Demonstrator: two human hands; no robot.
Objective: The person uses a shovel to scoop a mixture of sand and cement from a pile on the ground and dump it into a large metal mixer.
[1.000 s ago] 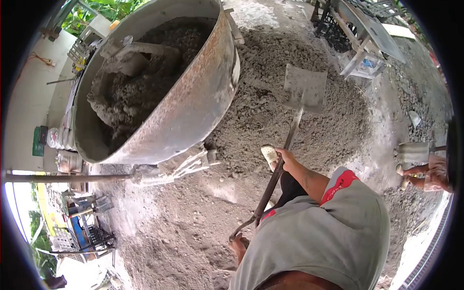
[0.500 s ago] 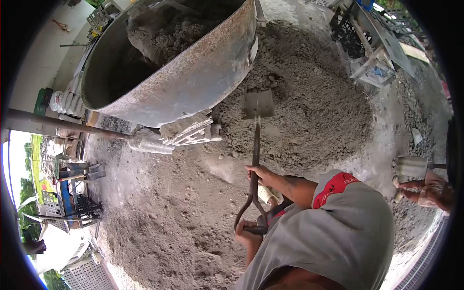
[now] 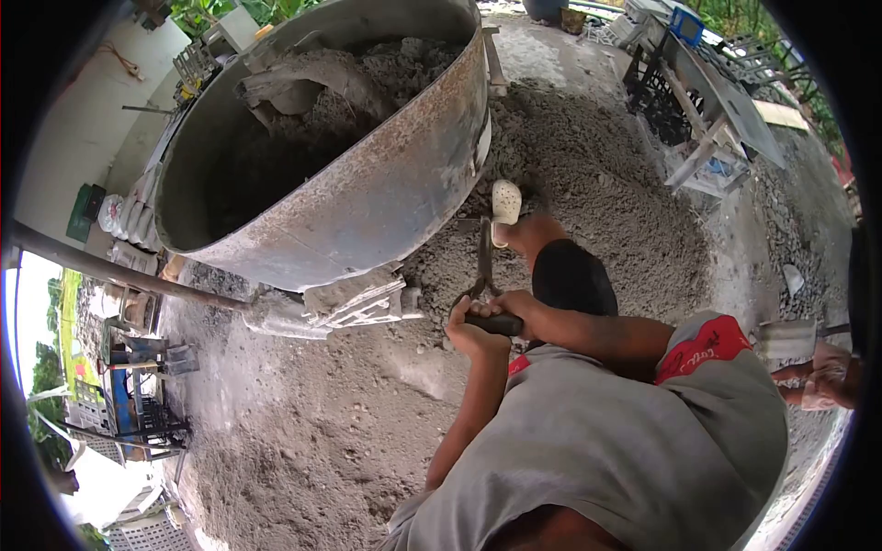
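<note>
Both my hands grip the D-handle of a shovel (image 3: 484, 262). My left hand (image 3: 467, 332) holds the grip's left end and my right hand (image 3: 522, 306) holds its right end. The shaft runs up from the handle into a grey pile of sand and gravel (image 3: 606, 193). My foot in a white shoe (image 3: 505, 202) presses down where the blade enters the pile, so the blade is mostly hidden. My knee is bent over the shaft.
A large rusty mixer drum (image 3: 386, 184) holding grey mix tilts just left of the shovel. Its frame and a long pipe (image 3: 110, 271) extend left. Another person's hand (image 3: 827, 381) with a tool blade (image 3: 785, 338) is at the right edge. A wooden bench and crates (image 3: 707, 110) stand at top right.
My right hand slid down the shaft to join my left on the handle. My foot stepped onto the blade, and the shovel sank into the pile beside the drum.
</note>
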